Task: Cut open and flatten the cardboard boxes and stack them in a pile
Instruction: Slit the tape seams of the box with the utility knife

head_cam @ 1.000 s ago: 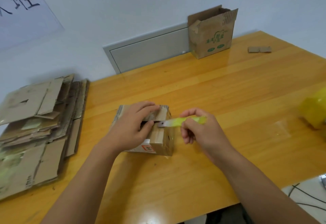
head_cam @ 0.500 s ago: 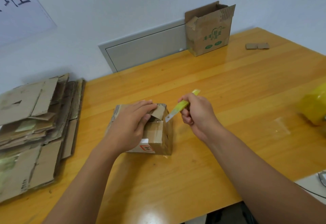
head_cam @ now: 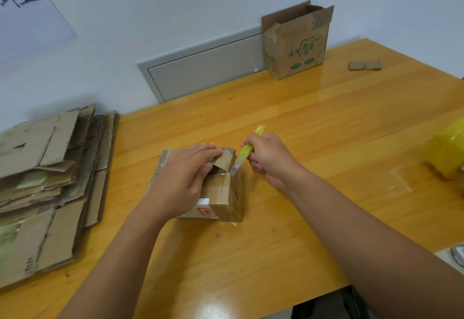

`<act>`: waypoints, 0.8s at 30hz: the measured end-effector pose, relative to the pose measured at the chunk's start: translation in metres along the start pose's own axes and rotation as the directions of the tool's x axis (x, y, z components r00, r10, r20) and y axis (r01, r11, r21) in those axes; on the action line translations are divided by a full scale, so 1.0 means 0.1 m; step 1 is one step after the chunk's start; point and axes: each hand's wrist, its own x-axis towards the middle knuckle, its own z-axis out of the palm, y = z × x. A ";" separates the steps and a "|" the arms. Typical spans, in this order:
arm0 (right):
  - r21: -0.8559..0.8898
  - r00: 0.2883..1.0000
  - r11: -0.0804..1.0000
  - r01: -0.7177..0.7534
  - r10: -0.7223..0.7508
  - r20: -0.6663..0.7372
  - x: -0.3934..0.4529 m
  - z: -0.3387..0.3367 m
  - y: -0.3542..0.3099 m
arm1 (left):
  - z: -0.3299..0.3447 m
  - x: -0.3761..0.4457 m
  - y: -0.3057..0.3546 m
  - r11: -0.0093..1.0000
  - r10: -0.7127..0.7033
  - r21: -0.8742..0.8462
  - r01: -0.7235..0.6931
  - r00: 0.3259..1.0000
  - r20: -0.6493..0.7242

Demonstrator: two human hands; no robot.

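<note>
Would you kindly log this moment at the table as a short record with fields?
box in work: small cardboard box at the table's middle, one top flap lifted
left hand: rests on the box top, fingers at the raised flap
right hand: grip around a yellow-green utility knife, blade tip at the box's top right edge
flattened pile: at the table's left end
waiting box: open box with green print at the far edge
other: cardboard scrap; yellow object at right
</note>
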 end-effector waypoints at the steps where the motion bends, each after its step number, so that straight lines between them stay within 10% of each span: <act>1: -0.025 1.000 1.000 0.007 -0.008 -0.030 0.05 0.03 -0.01 | 0.00 0.00 0.00 1.000 0.002 0.000 -0.002 1.000 -0.001; 8: 0.110 0.971 0.991 0.077 -0.049 -0.234 0.13 -0.08 -0.01 | 0.00 -0.01 0.00 1.000 0.012 0.007 -0.011 0.999 -0.043; 16: 0.182 1.000 0.983 -0.007 0.002 0.026 -0.03 0.00 0.07 | -0.01 0.00 0.04 1.000 0.020 0.005 -0.020 0.999 -0.049; 24: 0.353 0.998 0.935 -0.025 0.043 -0.043 0.02 -0.04 0.01 | 0.05 0.00 0.00 1.000 0.004 0.019 0.002 0.952 -0.305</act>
